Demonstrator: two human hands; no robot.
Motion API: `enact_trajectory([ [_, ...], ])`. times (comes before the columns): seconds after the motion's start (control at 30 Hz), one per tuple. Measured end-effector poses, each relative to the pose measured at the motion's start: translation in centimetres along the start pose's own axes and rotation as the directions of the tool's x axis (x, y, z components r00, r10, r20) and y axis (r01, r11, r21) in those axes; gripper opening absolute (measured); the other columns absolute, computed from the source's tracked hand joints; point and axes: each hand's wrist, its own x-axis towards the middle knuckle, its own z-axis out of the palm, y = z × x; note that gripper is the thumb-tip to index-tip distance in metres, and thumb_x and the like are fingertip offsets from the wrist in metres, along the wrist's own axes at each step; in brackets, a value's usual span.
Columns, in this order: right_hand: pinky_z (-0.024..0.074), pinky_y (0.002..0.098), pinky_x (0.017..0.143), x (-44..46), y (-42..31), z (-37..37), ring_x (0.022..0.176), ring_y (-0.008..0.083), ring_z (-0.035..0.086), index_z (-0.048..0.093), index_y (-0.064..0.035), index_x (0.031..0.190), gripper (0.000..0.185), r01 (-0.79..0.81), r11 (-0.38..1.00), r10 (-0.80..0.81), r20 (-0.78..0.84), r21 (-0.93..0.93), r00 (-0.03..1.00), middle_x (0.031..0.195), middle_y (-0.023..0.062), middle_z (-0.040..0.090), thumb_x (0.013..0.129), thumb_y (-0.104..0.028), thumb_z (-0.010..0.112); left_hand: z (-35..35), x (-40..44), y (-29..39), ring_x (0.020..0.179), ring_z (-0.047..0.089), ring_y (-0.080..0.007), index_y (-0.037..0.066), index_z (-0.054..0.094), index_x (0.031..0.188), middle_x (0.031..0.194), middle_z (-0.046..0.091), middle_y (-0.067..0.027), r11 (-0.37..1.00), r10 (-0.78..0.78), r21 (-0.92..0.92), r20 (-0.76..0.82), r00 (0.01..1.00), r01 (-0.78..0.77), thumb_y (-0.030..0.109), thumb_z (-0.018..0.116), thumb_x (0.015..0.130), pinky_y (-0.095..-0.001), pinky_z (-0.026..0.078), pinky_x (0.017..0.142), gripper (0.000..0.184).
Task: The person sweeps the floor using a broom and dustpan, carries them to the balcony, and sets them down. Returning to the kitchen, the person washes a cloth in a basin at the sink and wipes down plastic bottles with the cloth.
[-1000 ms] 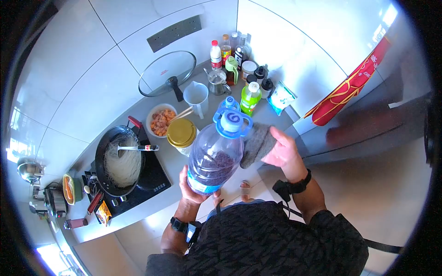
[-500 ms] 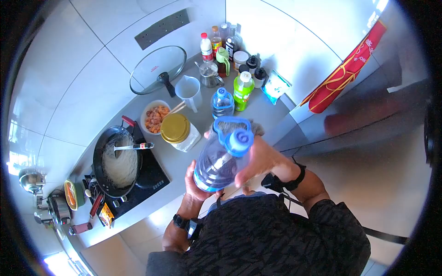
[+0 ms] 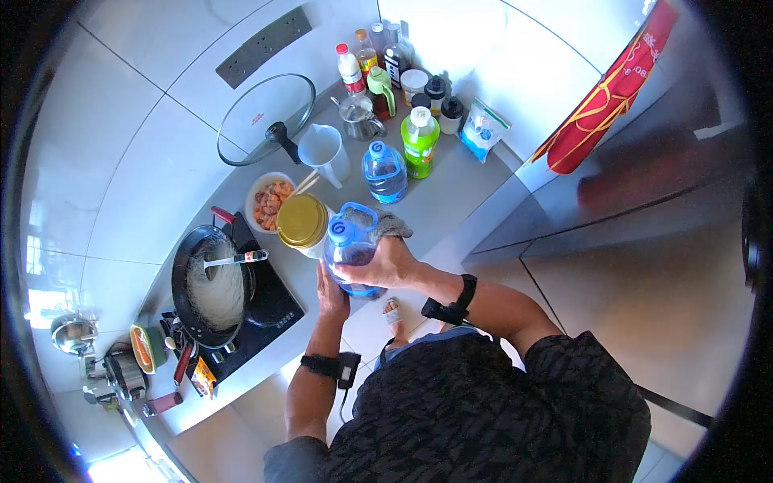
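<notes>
Head view: large bottle (image 3: 349, 255) near-upright by near edge of counter (image 3: 451, 205), both hands touching; right hand (image 3: 388, 263) curled round it, grey cloth (image 3: 394, 226) beside; left hand (image 3: 332, 295) along lower left side, closure hidden.

Held bottle (image 3: 347, 253): blue cap, blue handle. Cloth (image 3: 393, 226): mottled grey. Jar lid (image 3: 302, 220): gold. Upright bottle (image 3: 420, 148): bright green, white cap. Pan (image 3: 180, 280): black. Hanging fabric (image 3: 608, 97): red, yellow cords. Shirt (image 3: 483, 410): black, faint angular pattern. Counter (image 3: 455, 205): grey.

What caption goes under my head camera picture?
Two busy hands on a blue-capped bottle, with a grey cloth and a gold-lidded jar close by!
</notes>
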Motion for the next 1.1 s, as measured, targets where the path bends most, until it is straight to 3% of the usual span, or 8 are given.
enact_trajectory([
  [0.4, 0.0405, 0.0469, 0.100, -0.2, 10.3, 2.1, 0.113, 0.0394, 0.053, 0.055, -0.0027, 0.118, 0.069, 0.319, 0.835, -0.397, -0.090, -0.448, 0.913, 0.120, 0.0211, 0.057, 0.069, -0.046, 0.078, 6.3, -1.9, 5.1, 0.106, 0.054, -0.0194, 0.004, 0.033, 0.140, 0.123, 0.050, -0.0116, 0.781, 0.323, 0.459, 0.284, 0.903, -0.424, 0.008, 0.071, 0.079, -0.0341, 0.046, 0.093, 0.072],
  [0.57, 0.0409, 0.0427, 0.099, -5.0, 16.4, 0.1, 0.110, 0.0343, 0.055, 0.055, 0.0038, 0.116, 0.072, 0.164, 0.846, -0.172, 0.031, -0.506, 0.985, 0.115, 0.0221, 0.059, 0.068, -0.045, 0.077, 7.7, -0.1, 4.3, 0.092, 0.058, -0.0148, 0.004, 0.051, 0.117, 0.103, 0.059, -0.0080, 0.783, 0.424, 0.480, 0.054, 0.904, -0.396, 0.018, 0.077, 0.079, -0.0313, 0.049, 0.083, 0.048],
  [0.63, 0.0437, 0.0408, 0.094, -4.2, 13.4, -2.2, 0.104, 0.0307, 0.058, 0.055, 0.0087, 0.113, 0.065, -0.405, 0.840, 0.531, 0.399, -0.360, 0.747, 0.109, 0.0238, 0.060, 0.083, -0.049, 0.064, 8.6, 0.3, 5.1, 0.082, 0.058, -0.0122, 0.002, 0.058, 0.102, 0.091, 0.062, -0.0060, 0.840, 0.417, 0.406, -0.060, 0.907, -0.360, 0.016, 0.072, 0.081, -0.0296, 0.050, 0.075, 0.028],
  [0.77, 0.0473, 0.0422, 0.085, -1.3, 9.8, -0.9, 0.093, 0.0292, 0.061, 0.058, 0.0037, 0.112, 0.051, -0.408, 0.742, 0.344, 0.221, 0.531, 0.913, 0.101, 0.0216, 0.063, 0.101, -0.042, 0.038, 8.0, 1.0, 4.5, 0.085, 0.056, -0.0122, 0.003, 0.060, 0.101, 0.097, 0.062, -0.0051, 0.750, 0.504, 0.481, 0.028, 0.863, -0.454, 0.007, 0.061, 0.083, -0.0266, 0.047, 0.077, 0.018],
  [0.9, 0.0498, 0.0413, 0.078, -0.1, 16.8, 2.6, 0.086, 0.0290, 0.063, 0.059, -0.0025, 0.111, 0.044, -0.229, 0.958, 0.236, -0.021, 0.171, 0.971, 0.096, 0.0180, 0.064, 0.105, -0.033, 0.028, 7.8, 1.3, 5.4, 0.082, 0.056, -0.0121, 0.002, 0.062, 0.096, 0.094, 0.062, -0.0059, 0.759, 0.458, 0.488, 0.071, 0.886, -0.431, 0.007, 0.059, 0.081, -0.0268, 0.047, 0.074, 0.016],
  [0.97, 0.0512, 0.0427, 0.078, 1.1, 14.3, -0.1, 0.088, 0.0319, 0.065, 0.057, -0.0005, 0.110, 0.038, -0.699, 0.714, 0.679, 0.285, -0.042, 0.677, 0.094, 0.0177, 0.065, 0.103, -0.025, 0.028, 7.1, 0.9, 5.1, 0.079, 0.057, -0.0144, 0.003, 0.062, 0.096, 0.092, 0.063, -0.0071, 0.748, 0.469, 0.487, 0.093, 0.878, -0.451, 0.008, 0.060, 0.078, -0.0294, 0.048, 0.075, 0.018],
  [1.07, 0.0508, 0.0465, 0.079, 2.0, 14.6, 2.1, 0.087, 0.0351, 0.065, 0.055, 0.0005, 0.111, 0.032, 0.295, 0.890, -0.326, -0.032, -0.348, 0.945, 0.093, 0.0189, 0.066, 0.099, -0.020, 0.034, 7.2, 0.2, 6.2, 0.084, 0.054, -0.0139, 0.000, 0.059, 0.088, 0.094, 0.061, -0.0078, 0.716, 0.531, 0.451, 0.145, 0.835, -0.533, 0.005, 0.059, 0.078, -0.0267, 0.046, 0.075, 0.011],
  [1.1, 0.0499, 0.0451, 0.081, 1.6, 14.4, 2.2, 0.089, 0.0333, 0.064, 0.055, -0.0010, 0.113, 0.032, 0.195, 0.978, -0.193, 0.041, -0.076, 0.980, 0.095, 0.0191, 0.065, 0.098, -0.021, 0.036, 6.4, 0.3, 6.7, 0.089, 0.056, -0.0184, -0.001, 0.058, 0.087, 0.098, 0.060, -0.0113, 0.513, 0.621, 0.547, 0.296, 0.725, -0.662, 0.005, 0.059, 0.073, -0.0305, 0.045, 0.083, 0.016],
])
